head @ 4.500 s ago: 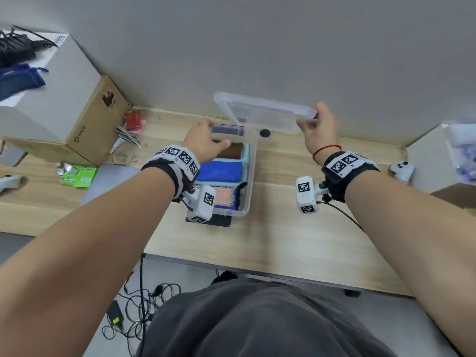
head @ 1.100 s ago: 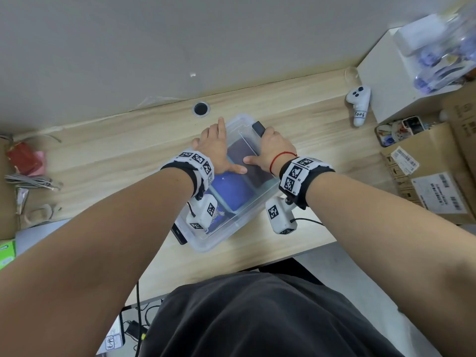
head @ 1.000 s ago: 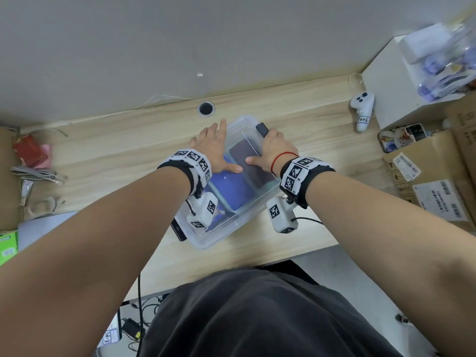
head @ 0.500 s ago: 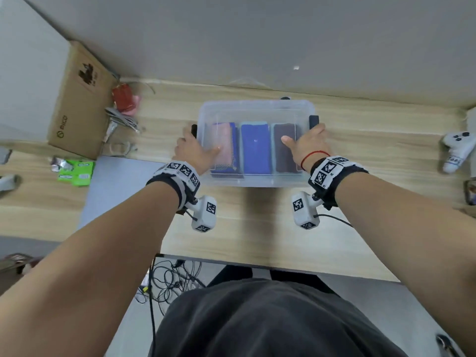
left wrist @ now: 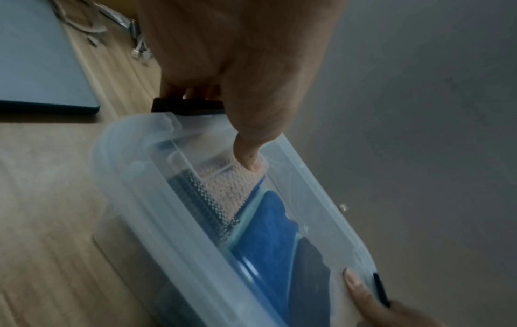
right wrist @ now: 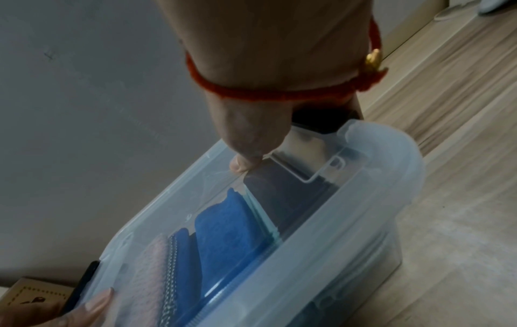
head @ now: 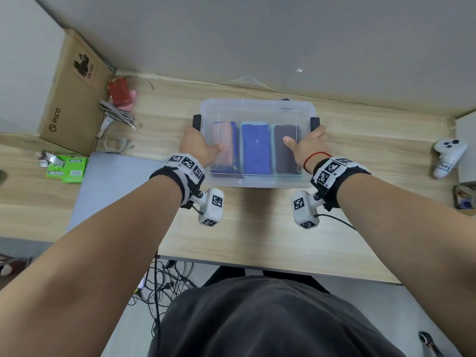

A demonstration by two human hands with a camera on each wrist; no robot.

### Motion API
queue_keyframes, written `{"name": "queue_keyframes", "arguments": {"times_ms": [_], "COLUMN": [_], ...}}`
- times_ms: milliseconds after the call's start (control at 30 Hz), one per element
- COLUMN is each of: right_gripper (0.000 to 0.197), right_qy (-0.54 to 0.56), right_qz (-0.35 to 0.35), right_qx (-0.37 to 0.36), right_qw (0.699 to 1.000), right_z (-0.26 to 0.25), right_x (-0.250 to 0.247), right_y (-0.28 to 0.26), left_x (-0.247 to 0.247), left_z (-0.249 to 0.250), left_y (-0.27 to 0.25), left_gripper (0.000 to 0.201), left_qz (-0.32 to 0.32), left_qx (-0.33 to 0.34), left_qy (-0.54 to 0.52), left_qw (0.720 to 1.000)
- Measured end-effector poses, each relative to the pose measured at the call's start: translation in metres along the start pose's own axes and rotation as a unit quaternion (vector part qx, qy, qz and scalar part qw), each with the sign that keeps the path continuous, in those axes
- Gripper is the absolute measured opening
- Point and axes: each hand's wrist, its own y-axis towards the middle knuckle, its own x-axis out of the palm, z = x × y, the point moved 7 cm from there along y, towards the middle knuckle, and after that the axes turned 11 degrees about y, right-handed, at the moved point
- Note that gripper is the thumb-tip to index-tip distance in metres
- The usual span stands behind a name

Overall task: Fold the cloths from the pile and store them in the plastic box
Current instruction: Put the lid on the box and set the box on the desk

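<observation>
Both hands grip the ends of the plastic box (head: 257, 181), left hand (head: 197, 146) and right hand (head: 307, 148) thumbs pressing the lid (head: 257, 109). I'd squeeze both black latches evenly so it seats flat over the folded cloths (head: 256, 148).

Both hands' fingers hide behind the plastic box (head: 257, 109) ends.

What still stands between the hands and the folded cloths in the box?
The clear lid does: it covers the plastic box, with the cloths beneath. The left hand and right hand grip its ends, thumbs on the lid.
</observation>
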Motion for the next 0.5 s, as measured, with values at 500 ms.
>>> {"name": "queue_keyframes", "arguments": {"times_ms": [500], "right_gripper": [0.114], "right_qy": [0.023], "right_qz": [-0.059], "right_qx": [-0.035], "right_qw": [0.997], "right_z": [-0.025], "right_x": [0.009], "right_y": [-0.002], "left_x": [-0.015], "left_z": [0.015], "left_y": [0.027], "left_gripper": [0.101], "left_qz": [0.02], "left_qx": [0.05], "left_qy": [0.05], "left_qw": [0.997]}}
